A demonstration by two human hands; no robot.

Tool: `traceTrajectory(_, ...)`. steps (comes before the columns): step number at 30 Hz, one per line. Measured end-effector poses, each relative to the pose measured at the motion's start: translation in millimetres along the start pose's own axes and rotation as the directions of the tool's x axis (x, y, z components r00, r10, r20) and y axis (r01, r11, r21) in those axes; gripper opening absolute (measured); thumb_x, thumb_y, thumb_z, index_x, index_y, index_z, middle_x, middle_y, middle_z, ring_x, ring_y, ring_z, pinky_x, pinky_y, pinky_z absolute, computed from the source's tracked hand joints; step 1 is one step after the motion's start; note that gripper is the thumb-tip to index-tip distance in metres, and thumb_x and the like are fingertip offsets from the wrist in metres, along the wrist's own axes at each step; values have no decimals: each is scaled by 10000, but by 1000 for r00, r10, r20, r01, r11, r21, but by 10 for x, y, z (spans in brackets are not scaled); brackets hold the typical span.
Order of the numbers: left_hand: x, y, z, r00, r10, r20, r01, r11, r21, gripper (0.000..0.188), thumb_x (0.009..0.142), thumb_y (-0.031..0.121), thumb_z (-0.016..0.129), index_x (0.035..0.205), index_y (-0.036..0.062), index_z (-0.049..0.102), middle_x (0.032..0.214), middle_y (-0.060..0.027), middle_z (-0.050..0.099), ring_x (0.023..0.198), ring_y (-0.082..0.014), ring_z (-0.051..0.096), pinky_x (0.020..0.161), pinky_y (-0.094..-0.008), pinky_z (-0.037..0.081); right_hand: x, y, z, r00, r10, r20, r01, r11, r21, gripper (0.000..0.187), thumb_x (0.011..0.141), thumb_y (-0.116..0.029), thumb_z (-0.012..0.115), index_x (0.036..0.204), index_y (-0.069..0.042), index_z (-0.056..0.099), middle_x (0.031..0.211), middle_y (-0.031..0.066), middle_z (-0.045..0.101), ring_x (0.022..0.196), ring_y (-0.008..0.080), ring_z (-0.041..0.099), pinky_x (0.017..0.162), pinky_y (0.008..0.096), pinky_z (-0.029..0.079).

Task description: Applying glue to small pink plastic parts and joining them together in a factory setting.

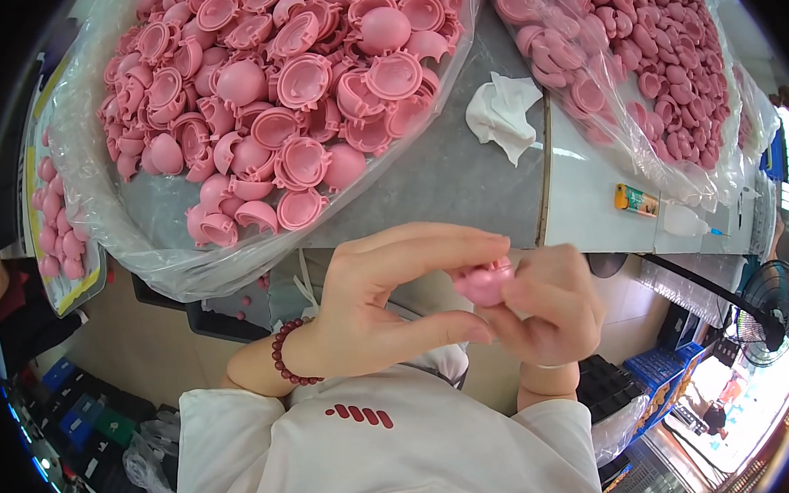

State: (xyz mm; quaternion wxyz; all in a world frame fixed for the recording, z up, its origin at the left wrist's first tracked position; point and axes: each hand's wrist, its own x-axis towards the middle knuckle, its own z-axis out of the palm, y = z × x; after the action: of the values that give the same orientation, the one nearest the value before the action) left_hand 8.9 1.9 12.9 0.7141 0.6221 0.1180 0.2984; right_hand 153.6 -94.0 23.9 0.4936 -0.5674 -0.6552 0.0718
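In front of my chest, a small rounded pink plastic piece [484, 285] is pinched between the thumb and fingers of my right hand [555, 305]. My left hand [375, 292] curves around its left side with thumb and fingers wide apart. The left fingertips are at the top edge of the piece; whether they press on it is hard to see. Beyond my hands, a clear plastic bag [159, 272] lies spread on the grey table, holding a heap of pink half-shell pieces [241, 83], several with rims and small tabs.
To the right, another clear bag [606, 115] holds smaller pink parts [686, 97]. A crumpled white tissue [504, 116] lies between the bags. An orange-and-green tube [636, 200] and a small white bottle [681, 220] lie near the right table edge. Far left stands a tray of pink pieces [59, 224].
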Motion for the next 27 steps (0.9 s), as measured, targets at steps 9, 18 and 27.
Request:
traceTrajectory(9,-4,-36,-4,998,48,-30,-45,995,88,445,568,92,761,957,-39,588,930,-164,610,791,-177,570,682,-254,456,-117,-71,-9,997,-14,-71,16,999,27,236,625,7,654,802,-48,509,695,54,548,589,186,515,496,272,418)
traceTrajectory(18,-24,-24,-41,997,72,-40,-72,997,15,436,533,59,773,921,-40,602,886,-175,617,747,-171,571,639,-247,466,-364,503,-878,662,-241,-710,-401,686,-607,267,745,-130,609,917,25,476,795,108,531,714,179,507,617,247,416)
traceTrajectory(27,1,-70,29,993,-120,2,90,735,-672,516,605,330,758,941,56,478,798,-96,554,807,-208,545,648,-300,446,-469,1177,-1468,555,353,-753,-646,753,-124,318,780,-146,601,1039,23,529,985,103,570,845,137,543,720,223,435)
